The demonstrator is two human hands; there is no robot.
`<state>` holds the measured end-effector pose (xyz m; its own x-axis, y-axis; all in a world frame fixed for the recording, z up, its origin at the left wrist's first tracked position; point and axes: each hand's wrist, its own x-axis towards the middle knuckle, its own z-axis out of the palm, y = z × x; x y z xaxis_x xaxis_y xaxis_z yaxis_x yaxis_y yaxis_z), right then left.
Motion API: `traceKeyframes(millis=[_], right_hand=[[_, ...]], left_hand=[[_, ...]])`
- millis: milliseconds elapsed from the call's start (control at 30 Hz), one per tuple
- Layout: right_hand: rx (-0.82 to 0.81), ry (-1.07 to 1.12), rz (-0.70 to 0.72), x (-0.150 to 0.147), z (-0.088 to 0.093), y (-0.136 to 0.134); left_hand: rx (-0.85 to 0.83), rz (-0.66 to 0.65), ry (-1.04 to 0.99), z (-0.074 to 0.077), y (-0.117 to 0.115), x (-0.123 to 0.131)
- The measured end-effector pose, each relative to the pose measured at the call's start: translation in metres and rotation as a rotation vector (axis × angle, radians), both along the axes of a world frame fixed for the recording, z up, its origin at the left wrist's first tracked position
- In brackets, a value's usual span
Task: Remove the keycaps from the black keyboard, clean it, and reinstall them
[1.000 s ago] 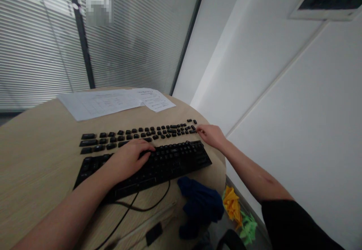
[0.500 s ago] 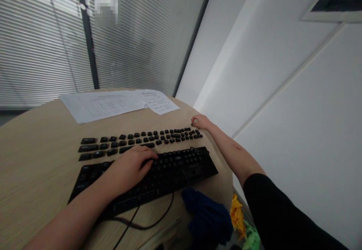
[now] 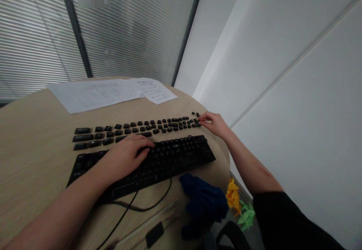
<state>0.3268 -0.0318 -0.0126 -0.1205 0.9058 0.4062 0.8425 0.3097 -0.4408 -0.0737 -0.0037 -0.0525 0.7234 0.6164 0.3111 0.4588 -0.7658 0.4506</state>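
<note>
A black keyboard lies across the wooden table. My left hand rests on its upper middle part, thumb and fingers curled close together; whether anything is between them is hidden. Rows of loose black keycaps lie beyond the keyboard. At the right end of these rows, my right hand has thumb and fingertips drawn together at the keycaps, and what they grip is too small to make out. Two keycaps sit just beyond its fingertips.
White printed papers lie at the table's far side. Nearer me are a black cable, a dark blue cloth and a small dark object. Yellow and green crumpled items are below the right edge. A white wall stands at right.
My right hand has come back from above the rows to their right end, and a keycap now lies where its fingertips were. The view has tilted down; my left hand stays on the keyboard.
</note>
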Motion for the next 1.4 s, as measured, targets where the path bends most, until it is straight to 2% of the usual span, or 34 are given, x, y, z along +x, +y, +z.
traceKeyframes(millis=[67, 133, 200, 300, 433, 533, 800, 1067, 1400], right_hand=[[0.04, 0.177, 0.016, -0.001, -0.019, -0.041], [0.096, 0.331, -0.058, -0.003, -0.043, -0.07], [0.149, 0.417, -0.141, -0.009, -0.064, -0.084], [0.192, 0.368, -0.184, -0.018, -0.082, -0.087], [0.187, 0.178, -0.143, -0.023, -0.085, -0.084], [0.16, 0.124, -0.132, -0.022, -0.086, -0.085], [0.079, 0.103, -0.14, -0.022, -0.091, -0.086], [0.093, 0.154, -0.161, -0.019, -0.094, -0.087], [0.094, 0.047, -0.149, -0.023, -0.092, -0.087]], left_hand=[[0.003, -0.009, -0.006, 0.002, 0.0, 0.0], [0.003, -0.003, -0.012, 0.003, 0.0, 0.0], [-0.001, 0.003, -0.013, 0.004, 0.0, 0.001], [0.003, 0.008, -0.004, 0.006, -0.002, 0.001], [0.014, 0.012, 0.021, 0.008, -0.004, 0.001], [0.018, 0.024, 0.025, 0.007, -0.004, 0.0], [0.033, 0.028, 0.013, 0.005, -0.004, 0.0], [0.029, 0.012, 0.019, 0.005, -0.003, -0.001], [0.02, 0.01, 0.033, 0.009, -0.005, 0.001]])
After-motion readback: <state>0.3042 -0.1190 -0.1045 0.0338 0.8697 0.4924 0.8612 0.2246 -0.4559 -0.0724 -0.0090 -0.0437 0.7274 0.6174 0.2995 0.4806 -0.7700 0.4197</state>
